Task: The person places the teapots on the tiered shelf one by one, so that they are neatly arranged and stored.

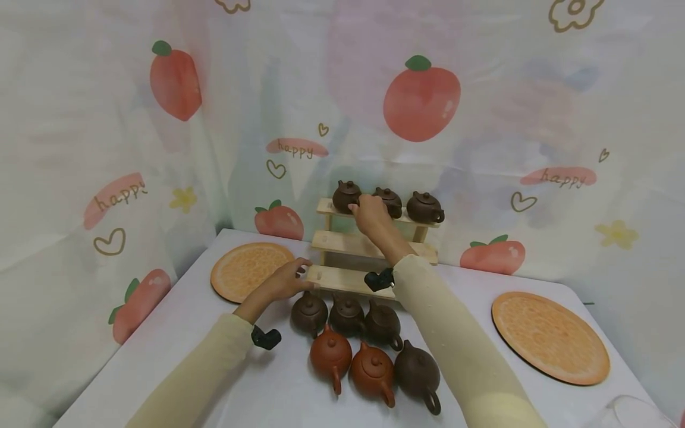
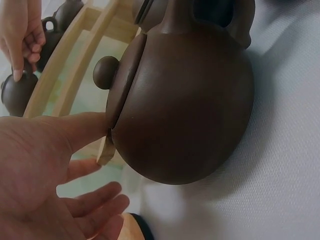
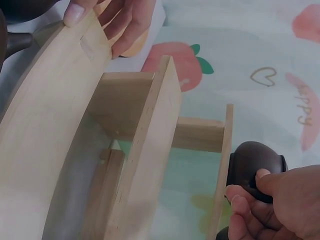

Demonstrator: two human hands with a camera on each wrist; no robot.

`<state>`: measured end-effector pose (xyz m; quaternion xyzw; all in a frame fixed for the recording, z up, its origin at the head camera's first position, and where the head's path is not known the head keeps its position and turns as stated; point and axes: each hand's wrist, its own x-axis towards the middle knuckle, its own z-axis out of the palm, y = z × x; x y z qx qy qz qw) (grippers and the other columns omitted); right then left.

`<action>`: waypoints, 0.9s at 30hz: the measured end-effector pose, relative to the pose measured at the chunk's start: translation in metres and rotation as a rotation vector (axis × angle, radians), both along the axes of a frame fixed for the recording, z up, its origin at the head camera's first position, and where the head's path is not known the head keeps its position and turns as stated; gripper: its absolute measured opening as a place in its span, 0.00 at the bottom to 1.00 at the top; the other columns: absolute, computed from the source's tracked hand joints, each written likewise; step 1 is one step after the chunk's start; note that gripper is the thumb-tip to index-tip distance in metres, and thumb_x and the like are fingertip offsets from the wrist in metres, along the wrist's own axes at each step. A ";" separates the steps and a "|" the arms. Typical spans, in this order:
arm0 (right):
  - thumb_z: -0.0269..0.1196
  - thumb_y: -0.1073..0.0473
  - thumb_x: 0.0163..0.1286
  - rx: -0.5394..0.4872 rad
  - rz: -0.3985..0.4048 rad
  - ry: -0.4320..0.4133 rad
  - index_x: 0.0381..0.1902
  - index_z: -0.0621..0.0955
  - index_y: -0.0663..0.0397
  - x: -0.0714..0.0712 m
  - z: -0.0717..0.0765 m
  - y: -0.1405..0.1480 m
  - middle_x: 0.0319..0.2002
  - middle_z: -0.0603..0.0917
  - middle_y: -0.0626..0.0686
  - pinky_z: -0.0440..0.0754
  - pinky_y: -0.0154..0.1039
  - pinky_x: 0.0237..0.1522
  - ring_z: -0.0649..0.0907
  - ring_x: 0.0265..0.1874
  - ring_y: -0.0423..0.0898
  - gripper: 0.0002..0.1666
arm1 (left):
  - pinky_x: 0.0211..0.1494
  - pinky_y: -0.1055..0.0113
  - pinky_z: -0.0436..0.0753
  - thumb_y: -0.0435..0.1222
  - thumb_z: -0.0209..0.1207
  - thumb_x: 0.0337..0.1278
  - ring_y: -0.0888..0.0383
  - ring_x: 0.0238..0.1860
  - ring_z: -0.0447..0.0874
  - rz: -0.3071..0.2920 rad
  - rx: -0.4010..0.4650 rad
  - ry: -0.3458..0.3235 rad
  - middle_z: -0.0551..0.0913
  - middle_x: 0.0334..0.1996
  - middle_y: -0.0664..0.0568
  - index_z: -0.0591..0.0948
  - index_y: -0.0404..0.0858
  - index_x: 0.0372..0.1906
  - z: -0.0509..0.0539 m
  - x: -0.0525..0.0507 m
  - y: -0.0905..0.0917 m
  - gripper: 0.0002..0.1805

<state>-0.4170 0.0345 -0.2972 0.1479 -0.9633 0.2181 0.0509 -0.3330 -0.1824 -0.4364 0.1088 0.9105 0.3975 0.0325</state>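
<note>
My right hand (image 1: 373, 214) reaches the top tier of a wooden step shelf (image 1: 374, 245) and pinches the handle side of the leftmost dark brown teapot (image 1: 346, 196). That teapot (image 3: 256, 162) sits upright on the top board; the fingers hide its handle. Beside it stand a middle dark teapot (image 1: 389, 201), partly behind the hand, and a right one (image 1: 424, 206). My left hand (image 1: 286, 280) grips the left end of the lowest board (image 1: 345, 279), thumb (image 2: 90, 129) at its front edge. A dark teapot (image 2: 185, 110) on the table is close to that thumb.
In front of the shelf, dark teapots (image 1: 346, 315) stand in a row, with two reddish-orange teapots (image 1: 330, 352) and another dark teapot (image 1: 416, 368) nearer. Round orange mats lie at left (image 1: 251, 270) and right (image 1: 551, 339). A clear glass (image 1: 628, 411) is at the lower right corner.
</note>
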 end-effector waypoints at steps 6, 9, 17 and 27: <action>0.52 0.52 0.87 0.038 0.016 0.024 0.48 0.82 0.67 0.000 0.002 0.003 0.33 0.82 0.61 0.81 0.44 0.35 0.84 0.30 0.53 0.22 | 0.66 0.41 0.79 0.42 0.70 0.66 0.33 0.65 0.79 0.000 0.002 0.003 0.78 0.64 0.29 0.73 0.32 0.71 0.000 0.000 0.002 0.34; 0.52 0.51 0.87 0.036 0.016 0.028 0.47 0.82 0.67 0.000 0.002 0.004 0.32 0.82 0.61 0.80 0.43 0.33 0.84 0.29 0.53 0.22 | 0.67 0.41 0.79 0.42 0.69 0.66 0.33 0.66 0.78 -0.002 -0.002 -0.007 0.78 0.65 0.29 0.72 0.31 0.71 0.001 0.001 0.004 0.34; 0.57 0.50 0.84 -0.023 0.011 0.015 0.33 0.79 0.59 0.000 0.000 0.008 0.27 0.77 0.56 0.76 0.43 0.31 0.78 0.24 0.49 0.21 | 0.68 0.41 0.78 0.42 0.69 0.67 0.34 0.68 0.77 0.009 -0.009 -0.033 0.77 0.67 0.30 0.72 0.33 0.72 0.003 0.001 0.005 0.34; 0.63 0.51 0.81 -0.018 0.073 0.013 0.14 0.67 0.51 0.011 -0.005 0.027 0.13 0.76 0.52 0.64 0.36 0.20 0.76 0.16 0.45 0.33 | 0.68 0.41 0.78 0.41 0.68 0.67 0.35 0.67 0.77 0.015 -0.038 -0.029 0.78 0.66 0.30 0.73 0.32 0.71 0.005 0.001 0.004 0.33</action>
